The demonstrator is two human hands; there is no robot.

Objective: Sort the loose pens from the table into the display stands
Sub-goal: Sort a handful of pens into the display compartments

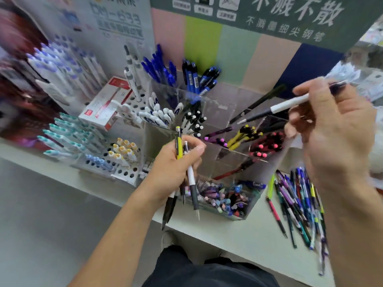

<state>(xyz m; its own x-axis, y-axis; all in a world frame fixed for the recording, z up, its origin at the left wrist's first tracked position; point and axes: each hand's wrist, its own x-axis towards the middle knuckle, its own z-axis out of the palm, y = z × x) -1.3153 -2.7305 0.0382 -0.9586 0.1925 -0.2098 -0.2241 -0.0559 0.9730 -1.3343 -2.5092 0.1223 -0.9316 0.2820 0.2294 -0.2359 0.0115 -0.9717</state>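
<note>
1. Loose pens (298, 204) lie heaped on the table (238, 235), right of the clear display stand (228, 141) and near the table's front edge.
2. The stand's compartments hold pens sorted by colour; several near its middle look bare.
3. The right hand (331, 129) pinches a white-and-black pen (275, 109) above the stand, tip pointing left.
4. The left hand (176, 162) grips a bundle of pens (187, 168) before the stand, one of them yellow.

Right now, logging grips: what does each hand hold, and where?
Left hand grips a bunch of pens mid-barrel; right hand pinches a white-and-black pen near its upper end.
</note>
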